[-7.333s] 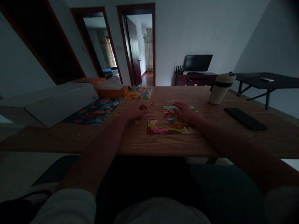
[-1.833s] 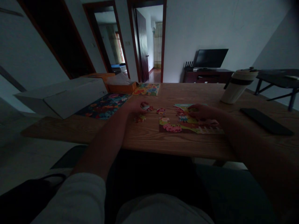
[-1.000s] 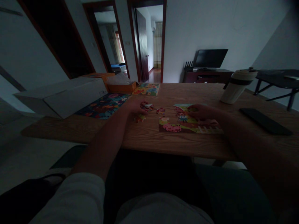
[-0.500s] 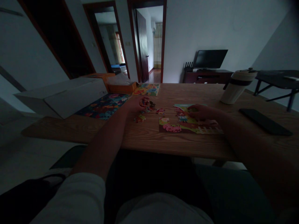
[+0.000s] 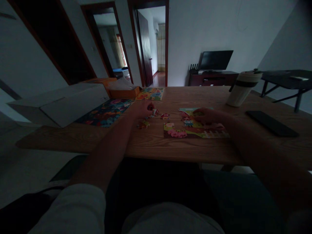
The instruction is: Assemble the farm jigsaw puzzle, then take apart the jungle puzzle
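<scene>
Right hand (image 5: 204,117): since the earliest view, its fingers have changed from spread to half curled. Jigsaw puzzle (image 5: 195,131), partly assembled, lies flat beneath this hand; whether the hand grips a piece or only rests there cannot be told. Left hand (image 5: 143,111) is nearly closed, thumb and fingers pinching a red-and-white puzzle piece (image 5: 155,112), partly hidden. Red barn piece (image 5: 165,116) lies loose between the hands; further loose pieces (image 5: 143,124) lie just on the near side of the left hand. Print on the white carton (image 5: 73,103) is too small to read. Surface: wood-grain table (image 5: 175,149), also bearing a dark illustrated sheet (image 5: 107,114), a bright illustrated sheet (image 5: 151,93), an orange box (image 5: 124,93), a lidded tumbler (image 5: 243,91) and a flat black rectangular object (image 5: 271,123). Room: television (image 5: 216,60) on a dark red cabinet (image 5: 214,78), black folding table (image 5: 287,77) at right, open door (image 5: 145,42) beyond
</scene>
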### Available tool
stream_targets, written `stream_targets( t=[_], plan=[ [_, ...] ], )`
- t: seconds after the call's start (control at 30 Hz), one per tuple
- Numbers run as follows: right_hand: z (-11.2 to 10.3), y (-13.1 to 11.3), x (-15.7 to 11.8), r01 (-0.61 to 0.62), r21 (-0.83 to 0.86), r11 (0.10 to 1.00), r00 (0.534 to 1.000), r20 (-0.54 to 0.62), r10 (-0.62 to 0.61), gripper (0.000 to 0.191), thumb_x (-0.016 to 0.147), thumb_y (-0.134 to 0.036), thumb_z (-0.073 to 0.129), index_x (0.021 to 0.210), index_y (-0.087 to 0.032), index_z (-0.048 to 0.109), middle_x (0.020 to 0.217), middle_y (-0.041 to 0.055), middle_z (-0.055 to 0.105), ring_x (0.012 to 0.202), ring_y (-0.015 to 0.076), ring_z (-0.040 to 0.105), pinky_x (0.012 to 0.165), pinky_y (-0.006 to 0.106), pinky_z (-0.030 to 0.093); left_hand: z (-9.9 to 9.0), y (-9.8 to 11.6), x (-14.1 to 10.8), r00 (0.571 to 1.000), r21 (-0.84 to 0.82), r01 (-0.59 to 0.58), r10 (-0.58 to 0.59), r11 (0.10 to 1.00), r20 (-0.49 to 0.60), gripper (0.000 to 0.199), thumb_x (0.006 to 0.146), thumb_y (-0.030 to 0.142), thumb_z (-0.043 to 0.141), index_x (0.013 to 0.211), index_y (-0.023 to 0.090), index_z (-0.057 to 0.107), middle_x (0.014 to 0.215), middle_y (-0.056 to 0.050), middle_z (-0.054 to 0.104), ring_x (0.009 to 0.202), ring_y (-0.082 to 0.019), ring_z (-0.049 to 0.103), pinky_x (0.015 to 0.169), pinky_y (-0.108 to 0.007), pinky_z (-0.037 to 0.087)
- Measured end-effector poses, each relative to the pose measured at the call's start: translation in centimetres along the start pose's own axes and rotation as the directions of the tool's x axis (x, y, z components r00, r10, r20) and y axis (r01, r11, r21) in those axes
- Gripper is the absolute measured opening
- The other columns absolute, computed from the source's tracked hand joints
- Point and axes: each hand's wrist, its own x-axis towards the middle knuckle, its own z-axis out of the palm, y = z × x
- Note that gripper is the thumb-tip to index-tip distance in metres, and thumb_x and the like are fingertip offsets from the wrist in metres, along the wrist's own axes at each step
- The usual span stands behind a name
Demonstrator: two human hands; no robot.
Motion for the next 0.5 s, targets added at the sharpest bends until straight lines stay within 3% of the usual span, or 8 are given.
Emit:
stream_targets(
  t=[0.27, 0.5],
  plan=[
    [0.2, 0.2, 0.6, 0.005, -0.016, 1.0, 1.0, 0.007, -0.005, 0.06, 0.094, -0.053, 0.059, 0.146, -0.023, 0.058, 0.113, 0.0111, 0.076, 0.084, 0.0228, 0.072, 0.073, 0.032, 0.056, 1.9, 4.7, -1.1, 0.991, -0.015, 0.019, -0.017, 1.0, 0.134, 0.025, 0.071, 0.012, 0.061, 0.094, 0.021, 0.062, 0.095, -0.002, 0.068, 0.09, -0.02, 0.062, 0.075, -0.029, 0.047],
    [0.0, -0.3, 0.5, 0.019, -0.012, 1.0, 1.0, 0.002, -0.019, 0.058, 0.094, -0.054, 0.061, 0.143, -0.023, 0.061, 0.118, 0.0133, 0.075, 0.09, 0.0257, 0.072, 0.077, 0.035, 0.056, 3.1, 6.7, -0.4, 0.984, -0.032, -0.073, 0.077, 0.997, 0.162, 0.026, 0.072, 0.002, 0.054, 0.089, 0.021, 0.061, 0.095, -0.003, 0.069, 0.087, -0.018, 0.063, 0.076, -0.03, 0.047]
  ],
)
